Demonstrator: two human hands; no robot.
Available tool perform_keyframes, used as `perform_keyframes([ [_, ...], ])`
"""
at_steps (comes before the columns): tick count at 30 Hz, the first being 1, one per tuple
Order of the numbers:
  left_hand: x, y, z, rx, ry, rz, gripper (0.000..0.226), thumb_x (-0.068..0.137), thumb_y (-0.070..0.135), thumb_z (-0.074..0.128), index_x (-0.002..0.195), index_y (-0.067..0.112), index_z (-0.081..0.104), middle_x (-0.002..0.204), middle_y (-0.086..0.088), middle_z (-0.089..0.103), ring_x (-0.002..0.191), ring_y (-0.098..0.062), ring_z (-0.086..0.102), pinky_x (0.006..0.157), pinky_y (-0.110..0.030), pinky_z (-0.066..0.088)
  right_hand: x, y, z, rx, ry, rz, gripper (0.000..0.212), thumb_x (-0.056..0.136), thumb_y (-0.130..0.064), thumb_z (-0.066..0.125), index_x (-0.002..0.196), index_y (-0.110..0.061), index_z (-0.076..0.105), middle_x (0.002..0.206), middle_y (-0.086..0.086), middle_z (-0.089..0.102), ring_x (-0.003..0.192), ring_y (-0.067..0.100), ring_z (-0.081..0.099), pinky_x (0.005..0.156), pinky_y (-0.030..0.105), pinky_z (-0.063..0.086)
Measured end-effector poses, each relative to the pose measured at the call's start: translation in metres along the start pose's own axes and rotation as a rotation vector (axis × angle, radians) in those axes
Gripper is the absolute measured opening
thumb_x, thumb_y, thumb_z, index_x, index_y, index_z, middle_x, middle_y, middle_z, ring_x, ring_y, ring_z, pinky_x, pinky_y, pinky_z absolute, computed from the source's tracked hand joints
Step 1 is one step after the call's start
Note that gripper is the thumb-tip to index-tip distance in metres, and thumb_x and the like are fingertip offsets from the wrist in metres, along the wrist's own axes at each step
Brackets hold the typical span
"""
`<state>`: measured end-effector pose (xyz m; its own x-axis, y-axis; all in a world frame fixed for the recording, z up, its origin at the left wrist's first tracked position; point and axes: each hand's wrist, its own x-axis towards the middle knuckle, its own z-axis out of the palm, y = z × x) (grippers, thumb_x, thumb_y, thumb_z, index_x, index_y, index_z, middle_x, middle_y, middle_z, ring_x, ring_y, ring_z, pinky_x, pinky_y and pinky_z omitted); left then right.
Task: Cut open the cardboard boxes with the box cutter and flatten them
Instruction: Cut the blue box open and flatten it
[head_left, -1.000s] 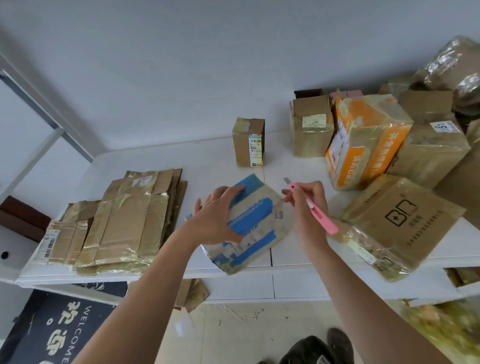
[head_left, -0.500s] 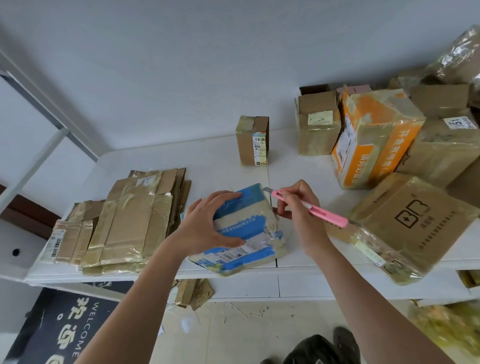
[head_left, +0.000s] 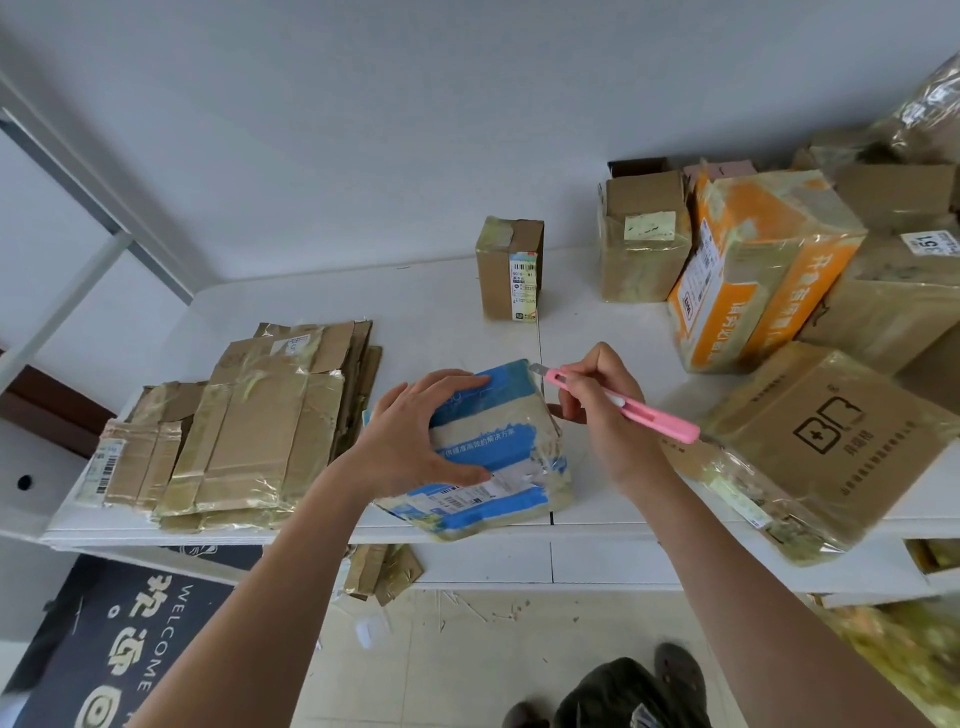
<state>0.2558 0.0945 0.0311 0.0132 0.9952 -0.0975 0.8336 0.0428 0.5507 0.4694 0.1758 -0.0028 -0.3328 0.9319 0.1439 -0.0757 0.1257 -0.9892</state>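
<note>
A blue and white taped box (head_left: 498, 452) rests on the white table (head_left: 415, 312) near its front edge. My left hand (head_left: 415, 436) grips its left side, fingers over the top and thumb along the front. My right hand (head_left: 597, 410) holds a pink box cutter (head_left: 623, 408) like a pen. The blade tip touches the box's far top right corner. A stack of flattened cardboard (head_left: 249, 426) lies at the left of the table.
Unopened boxes crowd the right: a small brown box (head_left: 511, 275) at the back, a taped brown box (head_left: 641, 244), an orange box (head_left: 753, 270) and a large printed box (head_left: 810, 447) overhanging the front edge. Cardboard scraps (head_left: 384, 569) and a dark welcome mat (head_left: 114, 639) lie below.
The blue box has come down from a tilted hold onto the table. My right hand swung the cutter over so its blade now meets the box's far corner.
</note>
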Motion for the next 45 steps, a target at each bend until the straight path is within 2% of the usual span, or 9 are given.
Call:
perform_keyframes([
  [3,0.001,0.001,0.000,0.000,-0.008,-0.012,0.087,0.066,0.043,0.088,0.138,0.047,0.038,0.133,0.027,0.033,0.120,-0.001,0.030,0.113,-0.029,0.012,-0.002,-0.003,-0.005,-0.019,-0.031,-0.015,0.018,0.089,-0.019,0.050,0.078,-0.007,0.043,0.060,-0.007,0.049,0.062,0.009,0.048,0.064,0.026,0.049],
  [11,0.004,-0.001,-0.001,-0.026,-0.037,-0.033,0.088,0.063,0.043,0.090,0.133,0.054,0.038,0.131,0.031,0.033,0.127,-0.013,0.033,0.115,-0.047,0.027,-0.016,0.000,-0.009,-0.004,-0.033,-0.015,0.016,0.088,-0.016,0.051,0.076,-0.010,0.042,0.060,-0.006,0.049,0.060,0.010,0.047,0.062,0.030,0.050],
  [18,0.004,-0.008,0.000,-0.049,-0.031,-0.028,0.090,0.060,0.040,0.092,0.130,0.059,0.039,0.132,0.028,0.035,0.126,-0.014,0.036,0.112,-0.049,0.033,-0.025,0.004,-0.011,0.018,-0.052,-0.062,0.019,0.092,-0.005,0.050,0.077,0.001,0.041,0.059,0.002,0.047,0.057,0.013,0.044,0.059,0.016,0.043],
  [20,0.005,-0.008,-0.001,-0.060,-0.033,-0.031,0.090,0.060,0.039,0.092,0.128,0.061,0.038,0.132,0.028,0.036,0.126,-0.014,0.036,0.112,-0.049,0.033,-0.028,0.004,-0.013,-0.021,-0.065,-0.089,0.018,0.091,-0.007,0.049,0.076,-0.002,0.041,0.059,-0.002,0.047,0.057,0.013,0.045,0.059,0.021,0.045],
  [24,0.008,-0.008,-0.002,-0.062,-0.032,-0.036,0.091,0.059,0.038,0.093,0.134,0.053,0.043,0.136,0.023,0.038,0.126,-0.015,0.039,0.112,-0.049,0.034,-0.035,0.003,-0.016,-0.085,-0.095,-0.107,0.019,0.093,-0.008,0.050,0.076,-0.015,0.043,0.060,-0.004,0.050,0.058,0.011,0.048,0.070,0.056,0.054],
  [27,0.010,-0.009,-0.003,-0.080,-0.044,-0.051,0.092,0.059,0.036,0.093,0.138,0.047,0.046,0.137,0.020,0.038,0.127,-0.017,0.040,0.111,-0.049,0.036,-0.035,0.001,-0.019,-0.095,-0.114,-0.105,0.020,0.093,-0.008,0.050,0.077,-0.019,0.044,0.061,-0.007,0.051,0.059,0.009,0.049,0.070,0.063,0.052],
  [36,0.009,-0.009,-0.004,-0.130,-0.011,-0.079,0.089,0.062,0.033,0.092,0.132,0.051,0.041,0.137,0.016,0.038,0.126,-0.017,0.043,0.111,-0.051,0.035,-0.044,-0.003,-0.026,-0.098,-0.161,-0.112,0.017,0.090,-0.024,0.052,0.078,-0.015,0.045,0.062,-0.005,0.051,0.058,0.017,0.050,0.073,0.070,0.049],
  [41,0.014,0.007,-0.004,-0.098,0.066,-0.173,0.092,0.060,0.051,0.089,0.140,0.041,0.045,0.129,0.016,0.043,0.117,-0.011,0.049,0.109,-0.050,0.037,-0.041,-0.004,-0.030,-0.060,0.033,-0.128,0.013,0.094,-0.022,0.056,0.085,-0.016,0.048,0.068,0.010,0.053,0.061,0.024,0.052,0.066,0.057,0.050],
  [45,0.015,0.016,0.001,0.110,0.236,-0.442,0.104,0.058,0.080,0.070,0.146,0.037,0.036,0.126,0.007,0.047,0.119,-0.020,0.049,0.103,-0.050,0.038,-0.023,0.013,-0.033,-0.554,0.065,-0.264,0.004,0.099,-0.006,0.051,0.099,-0.004,0.054,0.073,0.010,0.058,0.063,0.026,0.057,0.057,0.044,0.049],
])
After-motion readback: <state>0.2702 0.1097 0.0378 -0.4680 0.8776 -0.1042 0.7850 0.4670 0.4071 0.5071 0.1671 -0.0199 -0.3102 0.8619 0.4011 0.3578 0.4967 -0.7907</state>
